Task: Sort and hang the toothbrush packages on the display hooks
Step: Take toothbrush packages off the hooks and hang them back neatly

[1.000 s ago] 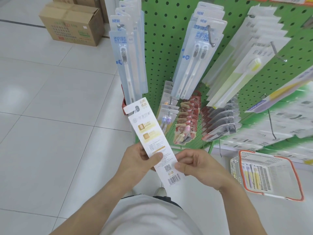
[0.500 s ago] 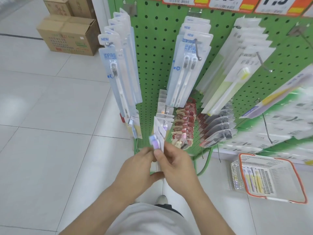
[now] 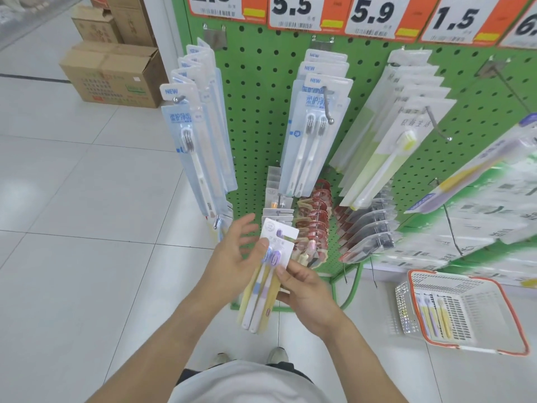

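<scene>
The toothbrush pack (image 3: 268, 274) sits upright between both hands at the pegboard's (image 3: 258, 117) lower edge, probably held so its hang hole can be lined up with a hook. The right hand (image 3: 308, 292) pinches its lower right side. The left hand (image 3: 232, 257) presses its thumb on the front, fingers spread loose behind. The target hook is hidden behind the card; the basket (image 3: 511, 312) holds more packs.

Hanging packs (image 3: 200, 146) crowd pegboard (image 3: 261, 112); bare hook (image 3: 216, 222) reachable left of hands.
</scene>
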`<state>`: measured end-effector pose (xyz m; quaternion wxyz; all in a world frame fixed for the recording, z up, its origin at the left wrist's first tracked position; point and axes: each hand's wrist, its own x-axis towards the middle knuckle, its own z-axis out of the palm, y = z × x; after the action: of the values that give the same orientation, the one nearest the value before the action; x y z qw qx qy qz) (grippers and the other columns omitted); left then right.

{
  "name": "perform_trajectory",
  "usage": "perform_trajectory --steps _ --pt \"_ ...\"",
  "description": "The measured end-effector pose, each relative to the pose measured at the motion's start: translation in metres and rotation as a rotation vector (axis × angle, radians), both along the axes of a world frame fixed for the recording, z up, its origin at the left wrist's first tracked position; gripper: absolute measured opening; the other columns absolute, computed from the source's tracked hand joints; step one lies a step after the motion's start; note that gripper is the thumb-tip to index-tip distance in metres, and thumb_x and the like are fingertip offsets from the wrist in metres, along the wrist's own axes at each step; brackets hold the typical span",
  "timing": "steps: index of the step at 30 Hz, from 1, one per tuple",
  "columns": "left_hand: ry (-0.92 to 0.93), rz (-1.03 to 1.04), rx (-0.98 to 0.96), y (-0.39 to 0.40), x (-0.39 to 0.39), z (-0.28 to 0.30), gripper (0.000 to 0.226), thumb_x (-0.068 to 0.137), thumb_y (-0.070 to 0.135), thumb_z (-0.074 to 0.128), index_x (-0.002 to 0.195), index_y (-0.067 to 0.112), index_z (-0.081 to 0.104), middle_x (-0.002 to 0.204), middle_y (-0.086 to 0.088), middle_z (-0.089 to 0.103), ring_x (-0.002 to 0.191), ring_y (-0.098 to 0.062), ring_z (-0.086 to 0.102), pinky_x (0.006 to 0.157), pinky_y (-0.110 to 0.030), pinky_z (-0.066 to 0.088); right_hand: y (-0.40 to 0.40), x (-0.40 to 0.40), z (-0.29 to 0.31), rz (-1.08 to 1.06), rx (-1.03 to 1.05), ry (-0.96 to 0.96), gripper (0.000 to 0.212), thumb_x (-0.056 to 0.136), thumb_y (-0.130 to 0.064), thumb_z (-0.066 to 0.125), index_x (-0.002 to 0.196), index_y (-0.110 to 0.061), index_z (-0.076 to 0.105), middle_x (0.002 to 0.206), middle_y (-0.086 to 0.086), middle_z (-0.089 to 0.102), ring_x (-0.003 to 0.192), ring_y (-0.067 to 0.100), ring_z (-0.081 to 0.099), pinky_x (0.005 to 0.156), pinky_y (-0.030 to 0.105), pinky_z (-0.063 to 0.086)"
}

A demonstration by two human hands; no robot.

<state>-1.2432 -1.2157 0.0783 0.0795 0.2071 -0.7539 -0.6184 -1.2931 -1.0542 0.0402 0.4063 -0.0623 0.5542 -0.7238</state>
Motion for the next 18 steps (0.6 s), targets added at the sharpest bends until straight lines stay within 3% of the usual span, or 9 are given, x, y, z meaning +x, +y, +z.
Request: perform_trajectory --steps 7,11,16,18 --pt "0.031 0.063 -0.131 0.000 -0.016 -0.014 0.045 0.094 0.009 0.066 0.116 0.046 0.055 0.106 0.013 0.071 0.089 -0.003 0.067 0.082 -0.025 0.056 -0.007 -0.008 -0.011 0.017 0.078 0.009 0.033 0.103 -0.025 0.052 0.129 -0.009 0.065 0.121 0.014 0.072 0.105 0.027 0.069 0.093 0.041 0.055" --pt "0.053 0.193 -0.107 0.000 -0.023 -0.021 0.031 0.092 0.002 0.066 0.114 0.024 0.067 0.094 0.009 0.074 0.083 -0.012 0.070 0.078 -0.032 0.058 -0.011 -0.007 -0.013 0.007 0.095 0.015 0.032 0.104 -0.024 0.051 0.126 -0.004 0.064 0.119 0.014 0.072 0.103 0.025 0.069 0.093 0.041 0.055" --pt "0.095 0.229 -0.076 0.005 -0.030 -0.015 0.033 0.090 -0.001 0.067 0.102 0.029 0.068 0.086 0.009 0.074 0.074 -0.005 0.067 0.068 -0.013 0.050 -0.012 -0.008 -0.010 -0.044 0.085 0.006 0.025 0.106 -0.021 0.048 0.110 -0.007 0.068 0.109 0.009 0.075 0.099 0.021 0.070 0.095 0.041 0.055" --pt "0.094 0.226 -0.079 0.006 -0.030 -0.016 0.034 0.090 -0.002 0.068 0.101 0.031 0.068 0.085 0.010 0.074 0.072 -0.004 0.066 0.066 -0.011 0.049 -0.011 -0.009 -0.008 -0.052 0.100 0.011 0.025 0.107 -0.021 0.046 0.100 -0.012 0.069 0.102 0.006 0.076 0.094 0.019 0.071 0.093 0.038 0.055"
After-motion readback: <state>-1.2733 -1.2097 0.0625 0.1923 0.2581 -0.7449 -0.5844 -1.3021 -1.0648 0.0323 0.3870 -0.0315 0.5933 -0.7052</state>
